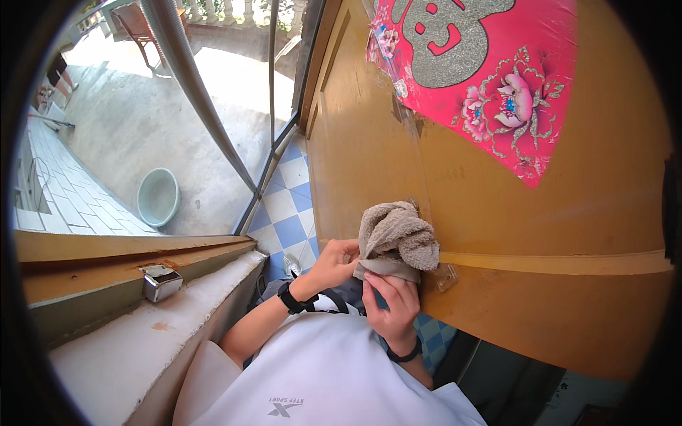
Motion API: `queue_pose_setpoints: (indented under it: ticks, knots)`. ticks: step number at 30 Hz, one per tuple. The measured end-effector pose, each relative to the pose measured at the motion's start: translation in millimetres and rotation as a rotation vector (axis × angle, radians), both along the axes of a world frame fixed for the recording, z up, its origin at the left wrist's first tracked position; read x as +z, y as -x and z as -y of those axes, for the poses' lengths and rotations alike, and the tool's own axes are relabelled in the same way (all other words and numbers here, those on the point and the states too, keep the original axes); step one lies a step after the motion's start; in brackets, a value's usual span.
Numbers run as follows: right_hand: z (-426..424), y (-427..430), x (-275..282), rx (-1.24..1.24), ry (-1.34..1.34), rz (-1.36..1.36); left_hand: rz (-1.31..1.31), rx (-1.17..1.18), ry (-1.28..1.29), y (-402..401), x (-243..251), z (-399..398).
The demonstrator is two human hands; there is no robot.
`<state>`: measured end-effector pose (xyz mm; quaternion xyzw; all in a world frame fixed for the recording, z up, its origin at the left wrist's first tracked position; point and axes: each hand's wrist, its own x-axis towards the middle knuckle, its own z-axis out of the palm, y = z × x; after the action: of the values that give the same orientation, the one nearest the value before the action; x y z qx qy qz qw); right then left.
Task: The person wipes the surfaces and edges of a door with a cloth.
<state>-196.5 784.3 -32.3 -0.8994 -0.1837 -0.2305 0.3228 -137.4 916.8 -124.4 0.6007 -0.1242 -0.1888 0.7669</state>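
A crumpled taupe terry cloth (397,234) is bunched against the brown wooden door, near its edge. My left hand (337,262) pinches the cloth's left side between thumb and fingers. Just below the cloth, my right hand (391,303) grips its lower hem, fingers curled. The cloth covers whatever part of the door lies behind it. A small clear piece (446,278), perhaps plastic or tape, is stuck on the door to the right of the cloth. Higher up, a torn pink poster (511,106) with flowers and a glittery silver character hangs on the door (479,223).
At left, a metal strike box (162,283) juts from the wooden door frame beside a white ledge (117,341). Through the doorway are a metal-framed screen, a pale green basin (159,197), a chair (139,32) and another person's legs (59,74). Blue and white tiles (290,229) lie underfoot.
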Motion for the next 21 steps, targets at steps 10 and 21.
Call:
queue_pose_setpoints:
  ticks: [10, 21]
  knots:
    - [-8.5, 11.8, 5.0, 0.015, -0.125, 0.103, -0.057, -0.002, 0.168, 49.0, 43.1, -11.8]
    - [-9.4, 53.4, 18.7, 0.028, -0.138, 0.161, 0.126, 0.199, 0.099, 93.6, 62.6, -7.3]
